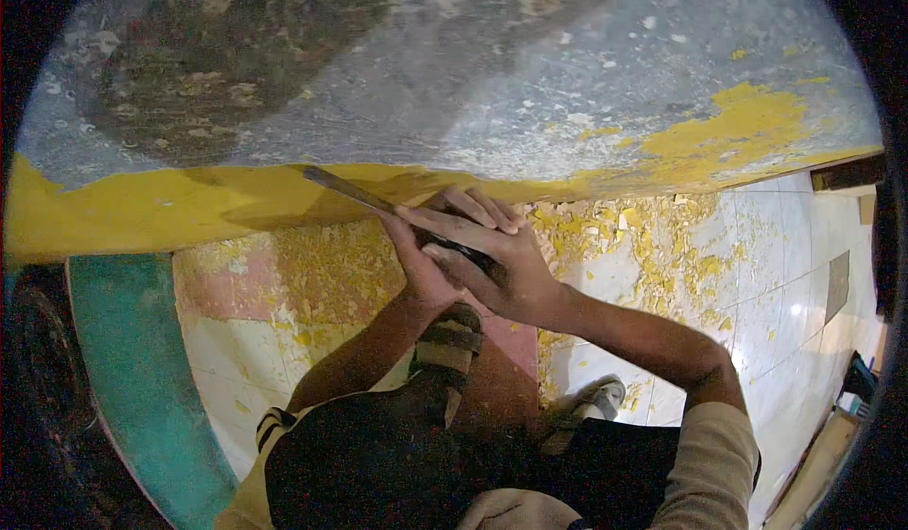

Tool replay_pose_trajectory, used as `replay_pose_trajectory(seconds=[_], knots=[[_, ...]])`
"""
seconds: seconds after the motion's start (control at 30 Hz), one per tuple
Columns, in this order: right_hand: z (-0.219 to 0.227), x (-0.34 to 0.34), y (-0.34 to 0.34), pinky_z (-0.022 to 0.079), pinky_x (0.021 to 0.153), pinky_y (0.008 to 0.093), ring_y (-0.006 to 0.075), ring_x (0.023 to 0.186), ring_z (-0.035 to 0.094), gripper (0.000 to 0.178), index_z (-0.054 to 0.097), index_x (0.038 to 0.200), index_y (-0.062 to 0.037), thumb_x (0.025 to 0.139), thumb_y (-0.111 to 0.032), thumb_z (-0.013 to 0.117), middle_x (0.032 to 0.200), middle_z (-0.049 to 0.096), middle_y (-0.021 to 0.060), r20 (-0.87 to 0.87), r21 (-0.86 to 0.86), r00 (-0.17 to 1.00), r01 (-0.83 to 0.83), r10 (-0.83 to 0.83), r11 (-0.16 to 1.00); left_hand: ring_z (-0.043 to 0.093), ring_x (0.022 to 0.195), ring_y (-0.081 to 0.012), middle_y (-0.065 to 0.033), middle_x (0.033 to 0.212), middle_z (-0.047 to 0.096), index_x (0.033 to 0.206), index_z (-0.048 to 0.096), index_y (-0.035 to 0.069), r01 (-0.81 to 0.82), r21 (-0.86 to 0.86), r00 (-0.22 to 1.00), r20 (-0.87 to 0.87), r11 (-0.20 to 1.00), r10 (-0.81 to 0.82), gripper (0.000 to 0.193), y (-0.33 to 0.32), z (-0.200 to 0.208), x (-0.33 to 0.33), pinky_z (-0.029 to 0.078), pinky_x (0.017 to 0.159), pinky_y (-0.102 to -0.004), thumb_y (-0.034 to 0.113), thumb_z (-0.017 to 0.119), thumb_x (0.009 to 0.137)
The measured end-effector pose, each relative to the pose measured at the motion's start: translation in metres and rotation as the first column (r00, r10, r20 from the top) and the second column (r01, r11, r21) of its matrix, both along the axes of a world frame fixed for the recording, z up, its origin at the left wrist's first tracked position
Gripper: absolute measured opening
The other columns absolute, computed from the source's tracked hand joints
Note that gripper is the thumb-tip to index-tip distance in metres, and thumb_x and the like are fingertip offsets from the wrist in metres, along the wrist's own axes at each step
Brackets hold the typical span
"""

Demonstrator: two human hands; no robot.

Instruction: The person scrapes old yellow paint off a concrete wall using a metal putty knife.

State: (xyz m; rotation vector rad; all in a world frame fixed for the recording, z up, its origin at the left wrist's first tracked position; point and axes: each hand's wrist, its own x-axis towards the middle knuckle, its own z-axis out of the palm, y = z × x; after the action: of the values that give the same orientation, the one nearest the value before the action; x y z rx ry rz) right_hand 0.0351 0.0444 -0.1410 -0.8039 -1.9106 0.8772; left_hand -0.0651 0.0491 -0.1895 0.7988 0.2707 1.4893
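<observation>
Both of my hands are closed together around a scraper (345, 190) in front of a wall. Its narrow metal blade runs up and left from my fingers. The tip meets the yellow paint just below the grey bared area (530, 76). A bit of its black handle (478, 258) shows between the fingers. My left hand (423, 279) grips from the left and below, partly hidden by the other. My right hand (515, 275) lies over the handle, one finger stretched toward the blade. A band of yellow paint (123, 208) runs along the wall's lower part.
Yellow paint flakes (653, 246) litter the tiled floor (776, 237) below the wall. A green panel (132, 360) stands at the left. My bent knee and a sandalled foot (605, 398) are below my hands. Boards (818, 464) lie at the lower right.
</observation>
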Motion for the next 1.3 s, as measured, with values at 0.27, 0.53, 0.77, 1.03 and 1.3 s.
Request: replay_pose_trajectory(seconds=[0.27, 0.53, 0.77, 1.03, 1.3], knots=[[-0.039, 0.030, -0.037, 0.051, 0.073, 0.0341, 0.0292, 0.079, 0.065, 0.034, 0.060, 0.119, -0.0056, 0.085, -0.007, 0.063, 0.096, 0.066, 0.0176, -0.012, -0.196, 0.982, 0.184, -0.190, 0.963, 0.061, 0.080, -0.0268, -0.0159, 0.078, 0.060, 0.089, 0.050, 0.005, 0.136, -0.242, 0.991, 0.028, 0.961, -0.133, 0.066, -0.009, -0.003, 0.005, 0.048, 0.078, -0.0397, 0.061, 0.017, 0.095], [-0.055, 0.053, -0.044, 0.048, 0.060, 0.0315, 0.0216, 0.062, 0.062, 0.023, 0.064, 0.109, -0.0004, 0.087, -0.009, 0.062, 0.073, 0.063, 0.0183, 0.011, -0.359, 0.972, 0.221, -0.233, 0.907, 0.060, 0.072, -0.0285, -0.0114, 0.068, 0.055, 0.078, 0.049, 0.008, 0.164, -0.414, 0.985, 0.021, 0.895, -0.171, 0.063, -0.009, -0.005, 0.027, 0.049, 0.071, -0.0410, 0.062, 0.022, 0.094], [-0.040, 0.018, -0.058, 0.045, 0.057, 0.0304, 0.0173, 0.060, 0.056, 0.015, 0.063, 0.098, 0.0016, 0.090, -0.011, 0.060, 0.070, 0.059, 0.0168, -0.023, -0.441, 0.953, 0.262, -0.303, 0.858, 0.051, 0.059, -0.0234, -0.0061, 0.059, 0.045, 0.071, 0.046, 0.010, 0.118, -0.465, 0.992, 0.083, 0.877, -0.090, 0.058, -0.011, 0.001, 0.009, 0.046, 0.060, -0.0371, 0.060, 0.028, 0.094], [-0.050, 0.005, -0.059, 0.044, 0.060, 0.0273, 0.0092, 0.067, 0.053, 0.016, 0.061, 0.097, 0.0056, 0.092, -0.009, 0.057, 0.073, 0.061, 0.0122, -0.184, -0.465, 0.922, 0.224, -0.341, 0.857, 0.048, 0.055, -0.0218, -0.0051, 0.054, 0.041, 0.068, 0.045, 0.011, 0.011, -0.519, 1.000, -0.005, 0.855, -0.016, 0.054, -0.013, 0.018, 0.011, 0.043, 0.056, -0.0335, 0.056, 0.031, 0.096], [-0.051, 0.003, -0.063, 0.045, 0.063, 0.0285, 0.0114, 0.069, 0.054, 0.019, 0.060, 0.103, 0.0059, 0.092, -0.009, 0.056, 0.077, 0.062, 0.0141, -0.156, -0.590, 0.945, 0.143, -0.286, 0.795, 0.046, 0.055, -0.0191, -0.0043, 0.053, 0.042, 0.065, 0.044, 0.012, -0.071, -0.543, 0.990, -0.141, 0.837, -0.007, 0.056, -0.016, 0.020, 0.002, 0.041, 0.055, -0.0310, 0.059, 0.033, 0.095]])
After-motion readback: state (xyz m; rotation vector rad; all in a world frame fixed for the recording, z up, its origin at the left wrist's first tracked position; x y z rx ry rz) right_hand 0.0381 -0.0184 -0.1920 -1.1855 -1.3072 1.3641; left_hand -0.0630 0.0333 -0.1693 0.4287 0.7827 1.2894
